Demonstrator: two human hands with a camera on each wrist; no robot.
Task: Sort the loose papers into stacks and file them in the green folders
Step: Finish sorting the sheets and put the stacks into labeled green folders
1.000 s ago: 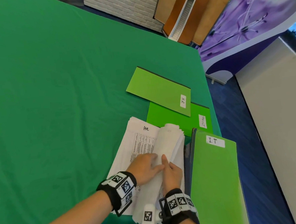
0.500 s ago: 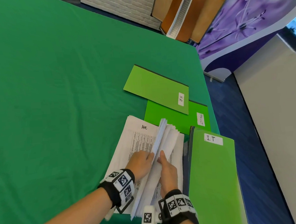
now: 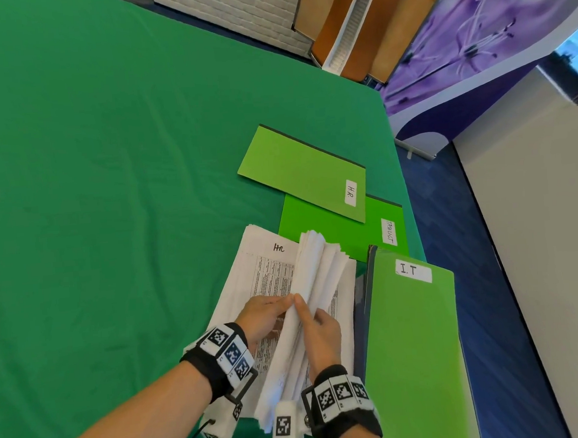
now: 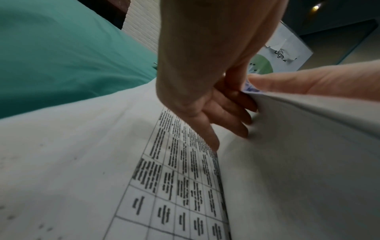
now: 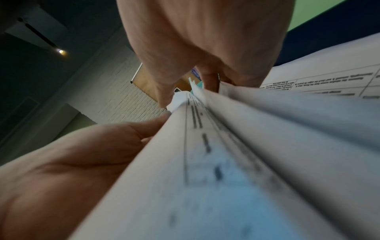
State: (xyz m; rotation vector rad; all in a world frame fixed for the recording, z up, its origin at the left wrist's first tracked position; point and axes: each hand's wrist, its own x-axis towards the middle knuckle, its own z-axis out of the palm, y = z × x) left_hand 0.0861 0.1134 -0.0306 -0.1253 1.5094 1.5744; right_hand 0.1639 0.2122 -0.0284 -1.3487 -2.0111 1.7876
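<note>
White sheets (image 3: 313, 285) lifting on edge between left hand (image 3: 263, 317) and right hand (image 3: 321, 332), at six o'clock on green table (image 3: 110, 196); I.T folder (image 3: 412, 346) at four, H.R. folder (image 3: 303, 174) at twelve. Left wrist: straight fingers (image 4: 230, 113) pressing under the bundle. Right wrist: thumb and fingers pinching it. Sorting, probably; next, separating the bundle cleanly.
</note>
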